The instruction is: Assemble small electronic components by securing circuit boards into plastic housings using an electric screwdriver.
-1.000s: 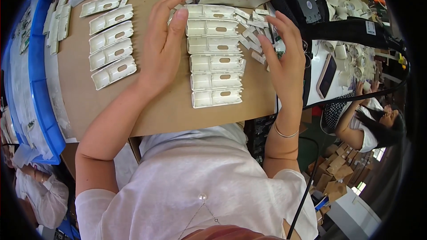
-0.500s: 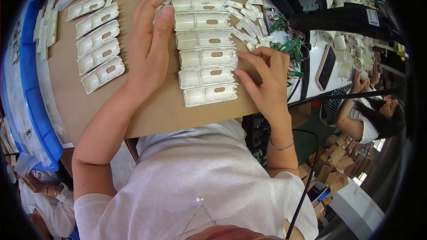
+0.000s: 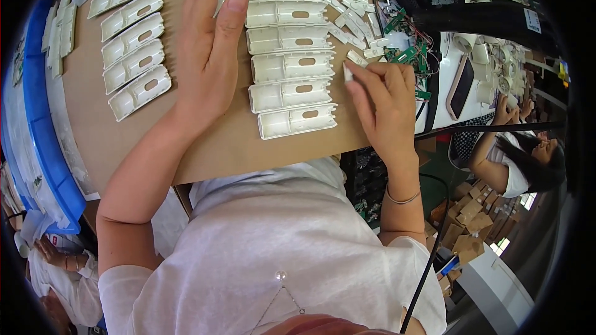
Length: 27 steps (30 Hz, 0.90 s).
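Note:
Six-odd white plastic shells, several in all, lie stacked in a column in front of me; one such shell (image 3: 292, 66) sits mid-column, its oval hole toward the right. To the right of that column, my right hand (image 3: 388, 102) pinches a small white plastic piece (image 3: 347, 73) between thumb and forefinger, apart from the shells. My left hand (image 3: 211, 56) is upright at the column's left side, fingers stretched out, with nothing in it. Small white strips (image 3: 355, 23) are heaped beyond my right hand. Farther left, another slanting row holds similar shells (image 3: 139, 93).
A brown cardboard sheet (image 3: 211, 164) covers the work surface. Green circuit boards with wires (image 3: 406, 54) and a phone (image 3: 460, 87) lie at the right. A blue tray (image 3: 59, 174) edges the left side. A co-worker (image 3: 509, 155) sits at the far right.
My right hand has moved right, away from the shells' ends, and a small white piece now shows in its pinch. My left hand keeps its place beside the column.

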{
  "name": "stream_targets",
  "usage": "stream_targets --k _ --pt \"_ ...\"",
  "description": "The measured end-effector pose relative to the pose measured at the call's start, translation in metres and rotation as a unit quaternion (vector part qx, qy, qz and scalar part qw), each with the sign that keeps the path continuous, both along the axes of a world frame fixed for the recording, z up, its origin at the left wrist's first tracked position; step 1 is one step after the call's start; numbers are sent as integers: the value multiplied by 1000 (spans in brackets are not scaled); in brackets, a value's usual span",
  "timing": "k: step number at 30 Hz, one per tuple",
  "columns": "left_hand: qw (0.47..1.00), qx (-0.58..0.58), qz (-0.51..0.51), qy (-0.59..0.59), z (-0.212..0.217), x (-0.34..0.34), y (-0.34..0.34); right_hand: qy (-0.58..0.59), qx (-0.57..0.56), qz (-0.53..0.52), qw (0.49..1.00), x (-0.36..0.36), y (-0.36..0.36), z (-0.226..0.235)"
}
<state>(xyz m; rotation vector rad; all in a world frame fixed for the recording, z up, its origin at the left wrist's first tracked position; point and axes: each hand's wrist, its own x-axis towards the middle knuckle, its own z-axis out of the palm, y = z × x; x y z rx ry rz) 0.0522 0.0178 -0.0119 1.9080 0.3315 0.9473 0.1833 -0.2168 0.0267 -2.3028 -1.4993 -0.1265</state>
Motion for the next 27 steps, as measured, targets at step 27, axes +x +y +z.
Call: stream_targets --k 27 --pt "978 86 -79 172 8 -75 -85 115 15 -35 993 -26 -17 -2"
